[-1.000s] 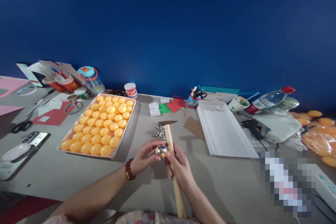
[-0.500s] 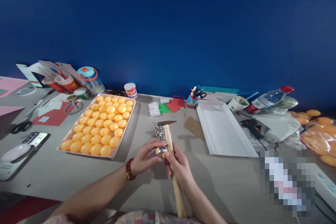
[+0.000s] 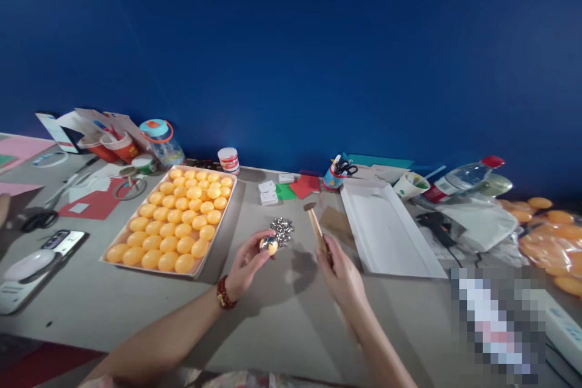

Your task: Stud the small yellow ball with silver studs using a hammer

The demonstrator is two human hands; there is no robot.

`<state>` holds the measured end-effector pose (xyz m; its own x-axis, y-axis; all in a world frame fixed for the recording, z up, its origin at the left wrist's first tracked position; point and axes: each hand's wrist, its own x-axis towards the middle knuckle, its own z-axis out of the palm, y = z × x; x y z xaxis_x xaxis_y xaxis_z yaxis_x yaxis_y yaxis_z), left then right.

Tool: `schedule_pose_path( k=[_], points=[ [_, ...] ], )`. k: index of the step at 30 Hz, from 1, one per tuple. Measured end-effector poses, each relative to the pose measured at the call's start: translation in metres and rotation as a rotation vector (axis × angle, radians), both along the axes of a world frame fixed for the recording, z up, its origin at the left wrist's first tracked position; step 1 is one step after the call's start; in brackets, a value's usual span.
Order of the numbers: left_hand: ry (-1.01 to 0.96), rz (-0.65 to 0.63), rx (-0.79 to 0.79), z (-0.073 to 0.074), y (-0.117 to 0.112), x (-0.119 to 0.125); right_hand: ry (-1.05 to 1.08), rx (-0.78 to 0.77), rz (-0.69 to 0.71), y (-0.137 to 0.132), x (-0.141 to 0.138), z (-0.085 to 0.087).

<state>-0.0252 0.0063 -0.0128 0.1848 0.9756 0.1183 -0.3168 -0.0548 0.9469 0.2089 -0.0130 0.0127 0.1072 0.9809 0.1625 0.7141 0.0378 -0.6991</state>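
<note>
My left hand (image 3: 248,262), with a red bead bracelet at the wrist, pinches a small orange ball (image 3: 269,245) that has a shiny metal piece on it. My right hand (image 3: 342,270) is wrapped round the wooden handle of a small hammer (image 3: 317,227), whose head is lifted and points away from me. The hammer head hangs to the right of the ball, apart from it. A pile of small silver metal pieces (image 3: 282,229) lies on the grey table just beyond the ball.
A tray of orange balls (image 3: 177,224) stands at the left. An empty white tray (image 3: 386,230) lies at the right. Scissors, cups, a jar, coloured paper, a water bottle (image 3: 464,179), a glue gun (image 3: 439,227) and a phone (image 3: 59,242) surround the work area.
My right hand has swung the hammer up and to the right, away from the ball. My left hand has moved the ball slightly up and left. The camera has tilted a little.
</note>
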Motion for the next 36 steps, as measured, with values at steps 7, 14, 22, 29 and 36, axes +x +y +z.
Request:
schedule_pose_path(
  k=[7, 14, 22, 29, 36],
  points=[
    [-0.04, 0.164, -0.105, -0.002, 0.009, -0.001, -0.54, -0.034, -0.058, 0.004, 0.04, -0.018],
    [-0.014, 0.175, -0.083, -0.001, 0.008, 0.0, -0.58, -0.039, -0.028, 0.005, 0.043, -0.015],
    [0.014, 0.137, -0.051, -0.005, 0.005, 0.0, -0.28, 0.037, 0.201, 0.017, 0.021, -0.004],
    [-0.009, 0.054, 0.007, -0.001, 0.001, 0.004, -0.205, -0.125, 0.333, 0.037, -0.039, -0.012],
    [-0.027, 0.02, 0.049, -0.001, 0.001, 0.004, -0.171, -0.138, 0.274, 0.041, -0.05, -0.02]
  ],
)
